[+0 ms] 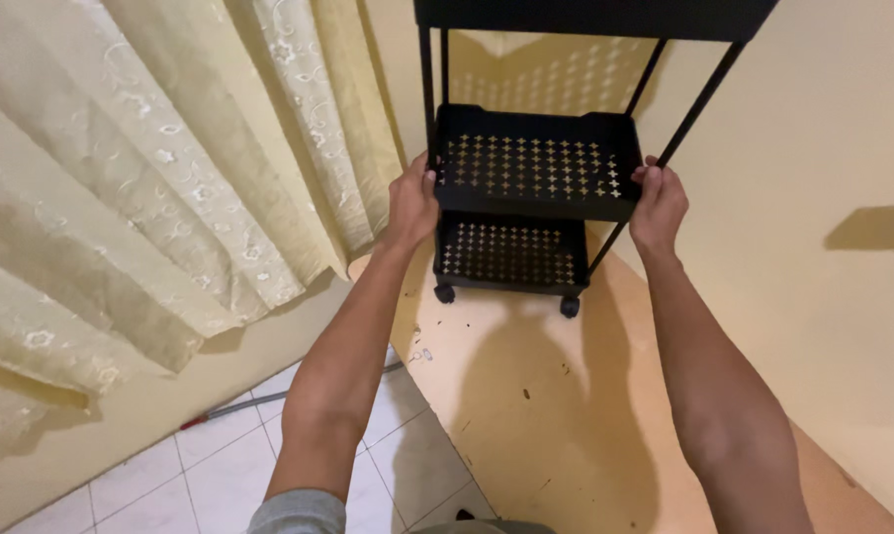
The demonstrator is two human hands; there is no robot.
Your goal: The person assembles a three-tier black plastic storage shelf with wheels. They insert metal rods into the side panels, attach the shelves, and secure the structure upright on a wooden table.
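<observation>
A black metal rolling cart [532,203] with perforated tiers stands on small wheels on a tan surface near a cream wall. My left hand [411,202] grips the left edge of its middle tray. On the opposite side, my right hand [657,203] holds that tray's right edge beside a slanted black post. The top tier is cut off by the frame's upper edge. Star-shaped holes cover the tray floors and walls. Nothing lies in the visible trays.
A pale embroidered curtain [160,188] hangs at the left. White floor tiles [220,475] lie at the lower left, with a thin grey hose [259,402] across them. The tan surface [526,396] is scuffed and spotted. The cream wall [823,148] runs along the right.
</observation>
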